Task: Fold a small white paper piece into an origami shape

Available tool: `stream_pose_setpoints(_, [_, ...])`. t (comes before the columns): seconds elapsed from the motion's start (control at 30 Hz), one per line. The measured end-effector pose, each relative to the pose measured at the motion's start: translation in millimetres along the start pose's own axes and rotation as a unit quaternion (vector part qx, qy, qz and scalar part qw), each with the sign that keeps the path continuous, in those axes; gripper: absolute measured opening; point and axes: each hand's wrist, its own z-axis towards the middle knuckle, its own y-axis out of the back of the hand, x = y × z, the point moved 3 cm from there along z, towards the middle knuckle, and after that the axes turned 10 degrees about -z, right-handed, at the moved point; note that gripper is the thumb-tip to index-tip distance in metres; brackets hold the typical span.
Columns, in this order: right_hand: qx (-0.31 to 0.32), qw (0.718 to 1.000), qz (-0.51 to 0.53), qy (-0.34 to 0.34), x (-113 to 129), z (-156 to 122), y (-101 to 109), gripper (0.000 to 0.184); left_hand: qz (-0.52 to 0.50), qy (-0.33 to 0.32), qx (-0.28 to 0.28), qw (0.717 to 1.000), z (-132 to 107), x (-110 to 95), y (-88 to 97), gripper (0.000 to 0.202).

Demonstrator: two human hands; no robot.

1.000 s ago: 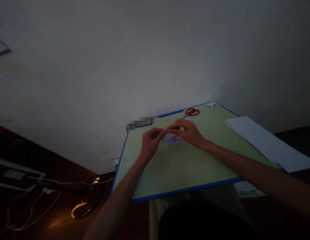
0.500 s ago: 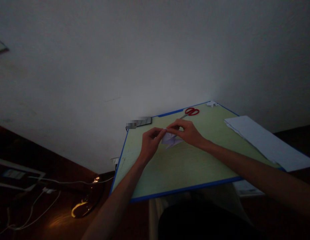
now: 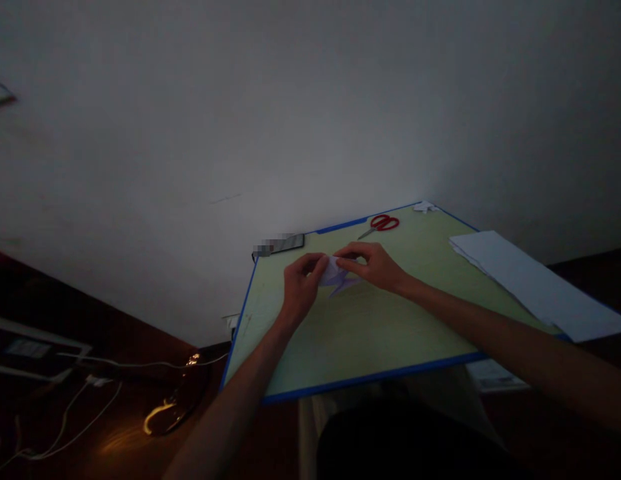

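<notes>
A folded piece of white paper [image 3: 333, 273] is held up over the table between my two hands, with a pointed flap hanging below. My left hand [image 3: 303, 280] pinches its left edge between thumb and fingers. On the other side my right hand [image 3: 373, 265] grips the paper's upper right part, thumb and forefinger closed on it. Some of the paper is hidden behind the right fingers. Just beyond the right hand lie red-handled scissors [image 3: 384, 223], their blades pointing left.
The pale green table [image 3: 390, 327] has a blue edge and stands by a grey wall [image 3: 310, 120]. A dark phone-like device [image 3: 290, 243] lies at its far left corner, crumpled paper [image 3: 424, 207] at the far right. White sheets [image 3: 530, 283] overhang the right edge. Cables [image 3: 140, 365] trail at left.
My hands have spread slightly apart at the fingertips, showing more of the folded paper between them. The right hand sits a little lower, and the scissors' blades show more.
</notes>
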Motion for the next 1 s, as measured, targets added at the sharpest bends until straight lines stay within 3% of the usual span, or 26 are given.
stream_pose_setpoints(0.23, [-0.033, 0.999, 0.006, -0.010, -0.3, 0.7, 4.4, 0.018, -0.022, 0.002, 0.017, 1.000, 0.9, 5.8, -0.4, 0.027])
stream_pose_setpoints(0.5, [-0.052, 0.998, -0.014, 0.040, 4.0, 0.5, 6.2, 0.011, -0.011, -0.001, 0.018, 1.000, 1.9, 7.8, 2.2, 0.026])
stream_pose_setpoints(0.73, [-0.019, 0.999, 0.015, -0.033, -0.8, 1.0, 1.8, 0.021, -0.025, -0.001, 0.018, 1.000, 1.4, 4.9, 1.9, 0.026])
stream_pose_setpoints(1.0, [0.005, 0.999, 0.022, -0.050, -0.4, 3.4, 2.5, 0.017, -0.033, 0.003, 0.014, 0.999, 0.2, 3.9, 0.5, 0.026])
